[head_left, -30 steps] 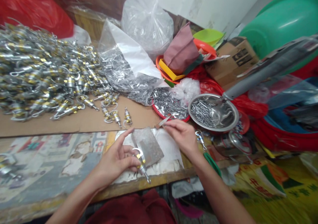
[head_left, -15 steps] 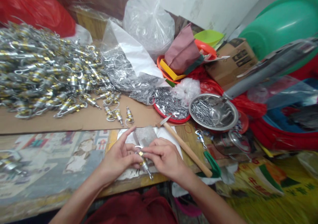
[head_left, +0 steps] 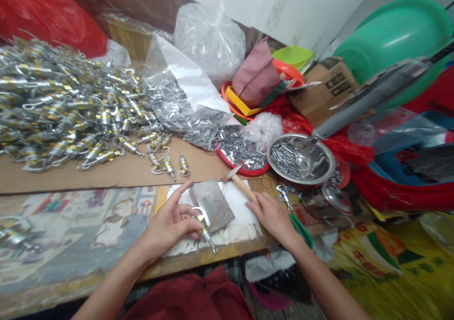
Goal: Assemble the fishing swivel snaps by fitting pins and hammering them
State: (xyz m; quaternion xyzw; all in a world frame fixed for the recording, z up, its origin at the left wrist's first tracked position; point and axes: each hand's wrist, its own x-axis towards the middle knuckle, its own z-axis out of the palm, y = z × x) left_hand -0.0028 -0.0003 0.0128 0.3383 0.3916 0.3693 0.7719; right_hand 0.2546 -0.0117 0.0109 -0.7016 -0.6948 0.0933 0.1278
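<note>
My left hand (head_left: 173, 220) pinches a silver and yellow metal fitting with a curved white hook (head_left: 205, 230) between thumb and fingers, its index finger stretched out. The fitting tilts, its ringed tip towards me, at the near edge of a grey metal block (head_left: 214, 204). That block lies on a white cloth (head_left: 244, 227) at the table's front. To the right, my right hand (head_left: 271, 216) is closed round the wooden handle of a hammer (head_left: 243, 187). The hammer's head points away to the left, beyond the block; my palm hides the handle's near end.
A large heap of similar fittings (head_left: 64, 107) covers the left back, with several loose ones on cardboard (head_left: 198, 164). Behind the hammer stand a red tray of small metal pieces (head_left: 241, 147) and a steel bowl of pins (head_left: 301, 159). One fitting (head_left: 283, 196) lies right of the hammer.
My right hand has left the fitting and moved right onto the hammer handle, uncovering the metal block. The left hand still holds the fitting in nearly the same place.
</note>
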